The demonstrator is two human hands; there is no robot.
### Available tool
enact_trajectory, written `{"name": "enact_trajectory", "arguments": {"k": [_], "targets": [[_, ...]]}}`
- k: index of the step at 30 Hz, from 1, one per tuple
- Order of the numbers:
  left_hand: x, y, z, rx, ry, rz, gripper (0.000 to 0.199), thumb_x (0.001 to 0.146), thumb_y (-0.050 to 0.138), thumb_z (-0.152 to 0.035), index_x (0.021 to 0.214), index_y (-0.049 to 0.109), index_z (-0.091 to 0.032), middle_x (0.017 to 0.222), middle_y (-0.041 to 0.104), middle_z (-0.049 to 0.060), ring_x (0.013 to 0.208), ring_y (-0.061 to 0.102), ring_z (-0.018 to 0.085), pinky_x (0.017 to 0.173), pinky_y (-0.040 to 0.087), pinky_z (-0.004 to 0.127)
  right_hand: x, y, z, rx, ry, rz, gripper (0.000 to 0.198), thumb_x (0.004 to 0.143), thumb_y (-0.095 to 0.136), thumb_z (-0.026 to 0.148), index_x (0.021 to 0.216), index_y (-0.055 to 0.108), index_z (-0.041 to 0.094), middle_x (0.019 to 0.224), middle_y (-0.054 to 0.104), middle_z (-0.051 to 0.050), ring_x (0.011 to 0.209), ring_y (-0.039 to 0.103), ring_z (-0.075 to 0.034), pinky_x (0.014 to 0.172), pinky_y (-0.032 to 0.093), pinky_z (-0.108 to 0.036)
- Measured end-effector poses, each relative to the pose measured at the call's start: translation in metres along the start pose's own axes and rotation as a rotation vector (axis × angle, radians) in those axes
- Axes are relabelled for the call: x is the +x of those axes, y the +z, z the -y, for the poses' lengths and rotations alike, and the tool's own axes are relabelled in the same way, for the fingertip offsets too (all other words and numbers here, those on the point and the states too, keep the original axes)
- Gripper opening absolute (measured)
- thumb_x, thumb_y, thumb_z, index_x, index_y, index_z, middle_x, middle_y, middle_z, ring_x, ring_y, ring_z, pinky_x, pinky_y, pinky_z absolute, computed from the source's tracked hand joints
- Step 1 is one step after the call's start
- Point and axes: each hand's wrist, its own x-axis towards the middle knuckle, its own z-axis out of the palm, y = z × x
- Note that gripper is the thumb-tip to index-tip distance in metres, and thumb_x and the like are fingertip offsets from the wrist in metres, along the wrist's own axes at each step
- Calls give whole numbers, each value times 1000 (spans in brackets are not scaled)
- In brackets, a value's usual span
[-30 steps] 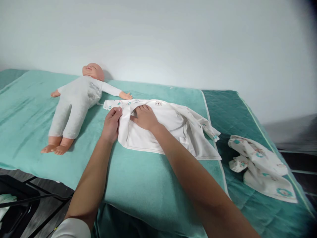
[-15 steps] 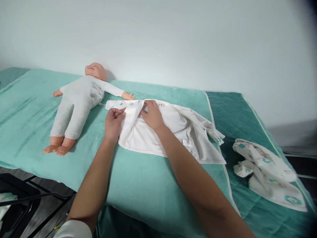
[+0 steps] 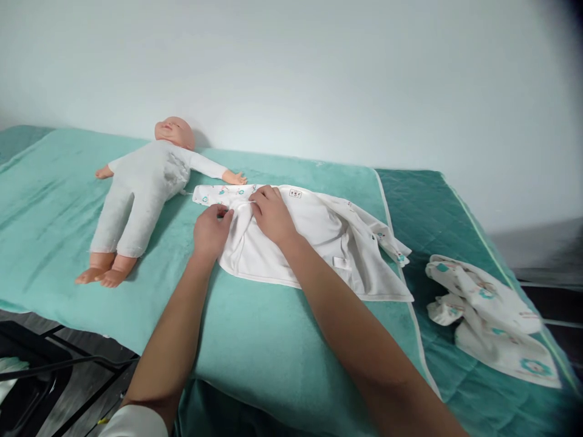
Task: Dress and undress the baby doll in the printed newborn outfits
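A white baby shirt (image 3: 314,224) with a small animal print lies spread open, its plain inner side up. My left hand (image 3: 213,230) pinches the shirt's edge near the base of the printed sleeve at left. Just right of it, my right hand (image 3: 272,212) grips the same front panel between thumb and fingers, close to the upper edge. The fabric is bunched between my two hands. Up and to the left lies a baby doll (image 3: 141,188) on its back in a white cloth body, one hand almost at the sleeve.
A light green towel (image 3: 255,346) covers most of the bed, over a darker quilted cover (image 3: 410,200). Printed baby clothing (image 3: 496,321) lies crumpled at the right. A white wall (image 3: 319,79) stands behind. A black bin (image 3: 27,358) is below left.
My right hand has shifted slightly left and down with the shirt's edge. The raised front panel is now lower and more gathered, uncovering more of the printed sleeve.
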Motion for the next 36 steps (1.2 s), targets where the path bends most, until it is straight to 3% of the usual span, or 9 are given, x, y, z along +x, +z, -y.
{"name": "enact_trajectory", "arguments": {"k": [4,10,15,20,25,28,32,36], "targets": [[4,-3,-1,-47,-84,53,19,80,73,-35,93,73,-21,91,76,7,88,69,24,86,50,36,3,3,-3,-6,62,20,31,106,41,27,105,70,18,110,65,-13,111,55,-29,105,45,-42],[-7,-7,-16,-212,-106,253,16,79,75,-35,88,76,-22,80,70,0,75,60,17,74,44,30,2,2,-2,-78,75,103,45,101,42,16,143,58,20,122,61,-12,108,59,-26,92,49,-37],[-16,-6,-24,-330,-47,351,16,78,76,-34,82,68,-21,83,66,0,75,57,15,74,46,28,2,-1,1,-132,100,112,36,98,46,14,125,68,23,124,57,-10,101,61,-23,79,49,-34],[-16,-4,-21,-139,-3,235,17,79,74,-33,89,65,-22,95,70,4,88,63,20,84,47,33,5,-3,0,-143,95,146,44,97,48,16,138,62,26,123,61,-9,92,63,-22,73,47,-33],[-19,-8,-23,85,-5,243,18,84,72,-41,85,65,-24,87,73,5,82,64,24,73,42,33,5,-4,0,-123,127,143,32,96,49,18,122,68,25,120,63,-6,87,63,-21,71,46,-32],[-21,-10,-26,14,61,251,13,89,66,-37,87,67,-24,85,73,2,78,63,21,71,41,31,6,-4,-1,-88,105,155,41,96,48,16,130,66,29,121,63,-6,90,64,-20,72,46,-32],[-24,-11,-27,-97,126,248,17,91,64,-39,95,73,-25,86,74,-1,75,61,18,71,43,29,6,-3,-3,-37,135,135,33,94,50,17,120,69,27,115,64,-5,91,64,-20,74,47,-31],[-25,-9,-28,-196,156,248,25,91,64,-40,105,77,-23,105,79,2,89,67,21,83,48,30,5,-3,-3,51,89,113,44,91,48,12,128,66,28,118,65,-4,96,64,-20,80,48,-31]]}}
